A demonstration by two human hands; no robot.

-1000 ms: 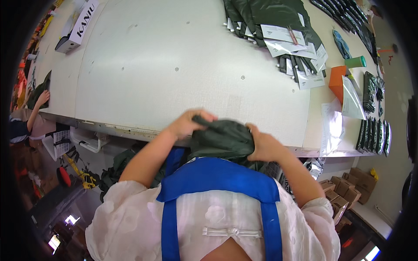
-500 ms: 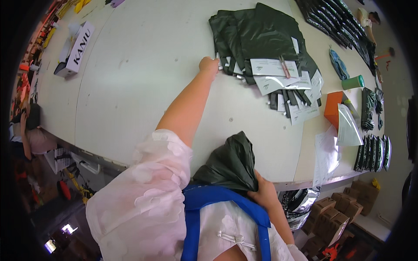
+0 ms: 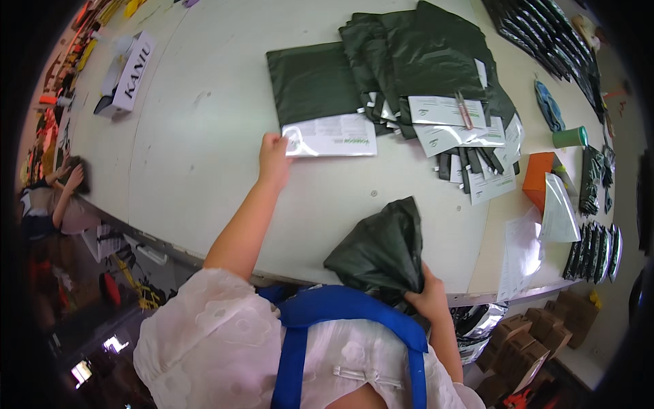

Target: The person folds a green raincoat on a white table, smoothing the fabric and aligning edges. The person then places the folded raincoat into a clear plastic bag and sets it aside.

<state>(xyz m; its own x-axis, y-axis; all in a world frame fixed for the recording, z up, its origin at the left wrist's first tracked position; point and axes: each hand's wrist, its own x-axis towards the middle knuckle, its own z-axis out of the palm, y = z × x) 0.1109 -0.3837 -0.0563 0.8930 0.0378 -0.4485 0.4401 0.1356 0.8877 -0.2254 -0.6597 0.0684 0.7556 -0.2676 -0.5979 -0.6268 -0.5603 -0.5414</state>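
My left hand [image 3: 274,158] pinches the near left corner of a flat packet [image 3: 313,82], dark green above with a white printed strip along its near edge. That packet lies on the table, its right side against a fanned pile of similar dark packets [image 3: 436,58]. At the table's front edge, my right hand [image 3: 426,294] grips a crumpled dark green plastic bag [image 3: 381,245], which stands up in a peak close to my body. Part of the right hand's grip is hidden behind the bag. A small pinkish tool [image 3: 464,111], perhaps snips, rests on the pile.
On the right are an orange box [image 3: 538,178], a green cylinder [image 3: 569,138], a blue cloth [image 3: 548,105] and rows of black packets [image 3: 591,252]. A white printed box [image 3: 131,73] stands far left. Another person's hands [image 3: 70,176] are at the left edge. Cartons [image 3: 524,337] sit below, right.
My left hand has drawn a packet out leftward and nearer from beside the pile. My right hand still holds the crumpled bag, slightly shifted right in view.
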